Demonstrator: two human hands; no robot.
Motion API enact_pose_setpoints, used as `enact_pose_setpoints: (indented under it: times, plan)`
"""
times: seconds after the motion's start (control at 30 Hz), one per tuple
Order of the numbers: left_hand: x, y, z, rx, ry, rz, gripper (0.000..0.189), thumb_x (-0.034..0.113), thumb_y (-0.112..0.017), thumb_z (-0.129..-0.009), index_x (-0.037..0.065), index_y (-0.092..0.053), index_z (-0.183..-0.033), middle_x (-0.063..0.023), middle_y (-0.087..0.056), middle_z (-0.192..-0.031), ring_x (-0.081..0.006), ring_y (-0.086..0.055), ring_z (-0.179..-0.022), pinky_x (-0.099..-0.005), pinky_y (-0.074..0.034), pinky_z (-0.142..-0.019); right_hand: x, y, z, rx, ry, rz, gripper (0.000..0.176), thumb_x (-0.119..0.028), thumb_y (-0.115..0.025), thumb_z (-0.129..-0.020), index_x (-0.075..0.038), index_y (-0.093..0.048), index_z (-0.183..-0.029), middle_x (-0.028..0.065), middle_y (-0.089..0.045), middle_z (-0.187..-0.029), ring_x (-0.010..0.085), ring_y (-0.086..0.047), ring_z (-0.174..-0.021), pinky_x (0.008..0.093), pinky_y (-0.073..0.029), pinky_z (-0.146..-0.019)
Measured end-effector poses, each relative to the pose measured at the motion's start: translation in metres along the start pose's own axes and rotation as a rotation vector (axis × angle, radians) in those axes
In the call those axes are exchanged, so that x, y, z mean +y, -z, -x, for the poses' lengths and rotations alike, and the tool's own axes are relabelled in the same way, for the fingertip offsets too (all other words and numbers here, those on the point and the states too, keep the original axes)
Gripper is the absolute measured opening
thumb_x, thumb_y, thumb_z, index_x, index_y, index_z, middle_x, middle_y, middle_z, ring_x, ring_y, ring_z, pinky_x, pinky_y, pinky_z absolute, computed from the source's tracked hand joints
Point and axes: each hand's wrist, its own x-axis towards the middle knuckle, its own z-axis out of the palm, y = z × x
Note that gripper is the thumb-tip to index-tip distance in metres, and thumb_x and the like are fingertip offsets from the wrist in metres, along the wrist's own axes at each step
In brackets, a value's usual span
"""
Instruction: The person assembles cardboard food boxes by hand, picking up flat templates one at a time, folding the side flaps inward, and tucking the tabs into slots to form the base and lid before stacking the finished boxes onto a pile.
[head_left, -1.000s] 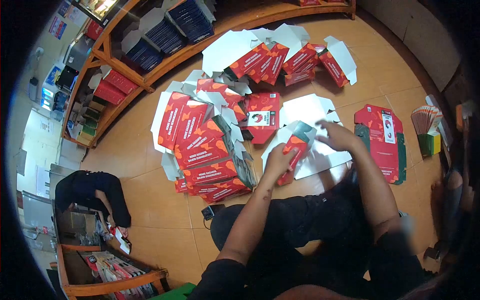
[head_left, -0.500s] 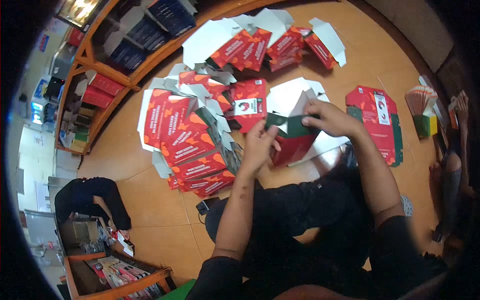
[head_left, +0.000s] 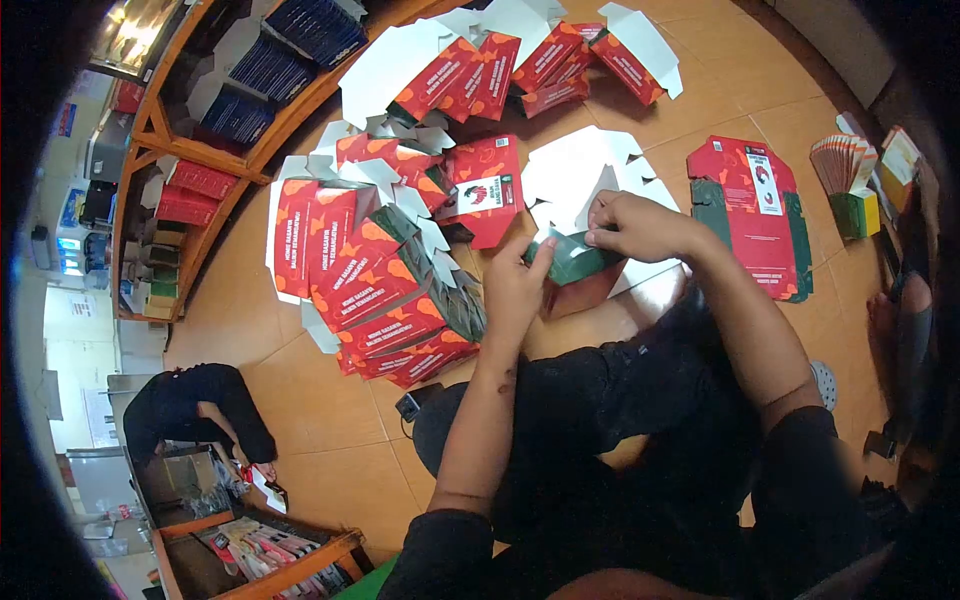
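A partly folded red and green carton (head_left: pixel 578 262) is held between my two hands over the tiled floor. My left hand (head_left: pixel 520 275) is closed on its left edge, thumb on the green flap. On the flap's right side, my right hand (head_left: pixel 625 228) pinches the board with its fingers bent. Beneath and beyond the carton lies an unfolded white sheet of card (head_left: pixel 640 185). A flat red carton (head_left: pixel 485 190) is left of it, and another flat red and green carton (head_left: pixel 752 220) is to the right.
Folded red cartons (head_left: pixel 370 270) are heaped at the left, with more red cartons (head_left: pixel 540 65) beyond. Wooden shelves (head_left: pixel 215 150) hold dark and red boxes. A person in dark clothes (head_left: pixel 200 415) bends over at lower left. A carton of fanned leaflets (head_left: pixel 850 190) stands at right.
The carton's green flap has tilted and now shows its face more flatly between my hands. The surroundings have shifted slightly in the view.
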Motion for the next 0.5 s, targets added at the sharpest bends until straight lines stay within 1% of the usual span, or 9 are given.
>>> enact_pose_setpoints:
  times: [0.07,0.13,0.17,0.23,0.27,0.3,0.37,0.43,0.5]
  plan:
    - [-0.001,0.001,0.000,0.035,0.043,0.047,0.027,0.026,-0.066,-0.092,-0.002,-0.069,-0.092,-0.0034,-0.055,-0.061,-0.0094,-0.048,-0.057,-0.0274,-0.039,-0.053,0.006,0.001,0.000,-0.030,0.045,-0.095,0.032,-0.029,-0.065,-0.088,0.003,-0.066,-0.088,0.0189,-0.061,-0.102,0.0345,-0.061,-0.097,0.0403,-0.047,-0.086]
    - [0.009,0.002,0.005,0.039,-0.071,-0.026,0.027,0.026,-0.067,-0.091,0.001,-0.070,-0.098,-0.0082,-0.060,-0.065,-0.0118,-0.053,-0.058,-0.0284,-0.042,-0.055,0.001,-0.003,0.000,-0.011,0.066,-0.040,0.028,-0.026,-0.065,-0.088,0.002,-0.065,-0.089,0.0174,-0.061,-0.103,0.0341,-0.060,-0.098,0.0406,-0.047,-0.087]
    - [0.013,0.002,0.007,0.039,-0.069,-0.024,0.027,0.026,-0.067,-0.091,0.001,-0.070,-0.098,-0.0082,-0.060,-0.065,-0.0118,-0.053,-0.058,-0.0284,-0.042,-0.055,-0.002,-0.005,0.001,0.008,0.087,0.012,0.025,-0.023,-0.065,-0.087,0.001,-0.065,-0.090,0.0160,-0.060,-0.103,0.0338,-0.060,-0.100,0.0409,-0.046,-0.088]
    - [0.017,0.001,0.010,-0.020,-0.059,-0.074,0.028,0.032,-0.066,-0.090,0.007,-0.072,-0.102,-0.0171,-0.067,-0.072,-0.0295,-0.066,-0.063,-0.0378,-0.049,-0.059,-0.003,-0.006,0.003,0.003,0.098,0.059,0.023,-0.022,-0.065,-0.086,0.000,-0.065,-0.091,0.0148,-0.060,-0.103,0.0329,-0.059,-0.101,0.0421,-0.045,-0.089]
    - [0.014,-0.001,0.010,-0.018,-0.059,-0.073,0.028,0.032,-0.066,-0.090,0.007,-0.072,-0.102,-0.0171,-0.067,-0.072,-0.0295,-0.066,-0.063,-0.0378,-0.049,-0.059,-0.005,-0.006,0.004,0.001,0.115,0.106,0.020,-0.020,-0.065,-0.085,-0.001,-0.065,-0.092,0.0136,-0.060,-0.102,0.0321,-0.059,-0.103,0.0434,-0.044,-0.089]
    - [0.012,-0.001,0.010,-0.064,-0.086,-0.086,0.028,0.033,-0.065,-0.091,0.008,-0.072,-0.102,-0.0181,-0.067,-0.074,-0.0324,-0.067,-0.067,-0.0400,-0.050,-0.061,-0.006,-0.007,0.004,-0.001,0.119,0.107,0.020,-0.020,-0.065,-0.085,-0.001,-0.065,-0.092,0.0136,-0.060,-0.102,0.0321,-0.059,-0.103,0.0434,-0.044,-0.089]
    - [0.011,-0.001,0.012,-0.092,-0.112,-0.109,0.028,0.033,-0.064,-0.092,0.009,-0.072,-0.102,-0.0192,-0.067,-0.076,-0.0353,-0.068,-0.071,-0.0423,-0.050,-0.063,-0.011,-0.009,0.005,0.016,0.142,0.112,0.017,-0.015,-0.066,-0.084,0.002,-0.066,-0.088,0.0124,-0.060,-0.099,0.0310,-0.057,-0.102,0.0402,-0.044,-0.089]
    - [0.018,-0.003,0.017,-0.108,-0.200,-0.181,0.028,0.033,-0.061,-0.093,0.009,-0.072,-0.101,-0.0203,-0.067,-0.078,-0.0387,-0.067,-0.076,-0.0446,-0.051,-0.066,-0.017,-0.012,0.007,0.018,0.162,0.126,0.016,-0.014,-0.067,-0.084,0.001,-0.066,-0.088,0.0123,-0.060,-0.098,0.0311,-0.057,-0.102,0.0402,-0.044,-0.089]
    - [0.017,-0.003,0.016,-0.107,-0.168,-0.178,0.028,0.033,-0.061,-0.093,0.009,-0.072,-0.100,-0.0208,-0.067,-0.079,-0.0394,-0.067,-0.077,-0.0449,-0.051,-0.066,-0.015,-0.015,0.006,0.022,0.183,0.142,0.016,-0.015,-0.068,-0.083,0.000,-0.066,-0.087,0.0125,-0.060,-0.099,0.0314,-0.057,-0.100,0.0409,-0.045,-0.087]
